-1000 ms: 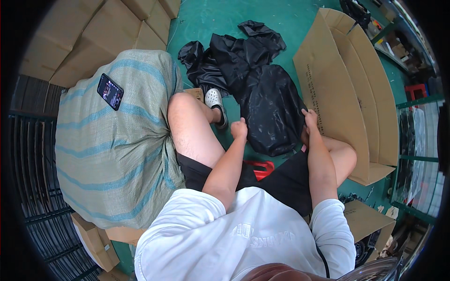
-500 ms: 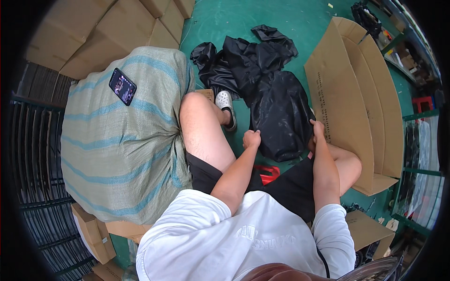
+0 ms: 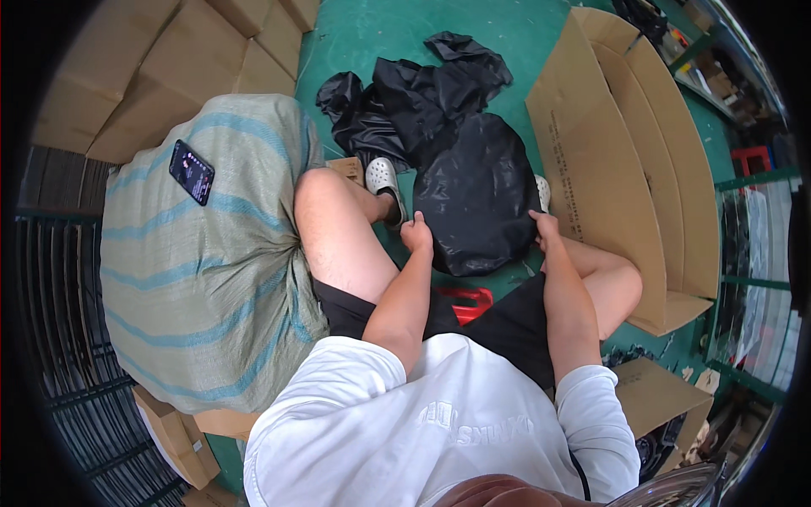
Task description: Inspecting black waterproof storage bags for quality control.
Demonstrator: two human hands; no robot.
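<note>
Between my knees lies a round piece of shiny black sheet material (image 3: 476, 198), perhaps a cover or bag. It looks spread fairly flat, with small wrinkles. My left hand (image 3: 417, 234) is closed on its left edge, thumb uppermost. At the opposite edge, my right hand (image 3: 545, 226) pinches the same piece, some fingers hidden beneath. Beyond it, more crumpled black sheet material (image 3: 397, 110) lies in a heap on the green floor, touching or overlapping the round piece's far edge.
A bulky striped woven sack (image 3: 203, 287) stands at my left with a phone (image 3: 193, 173) on top. Cardboard boxes (image 3: 190, 68) are stacked behind it. An open cardboard carton (image 3: 591, 152) stands at my right. Something red (image 3: 466, 306) shows between my thighs.
The black piece has gone from a longer, bulging shape to a rounder, flatter one, held between both hands. The whole view has shifted slightly, so surroundings appear further left.
</note>
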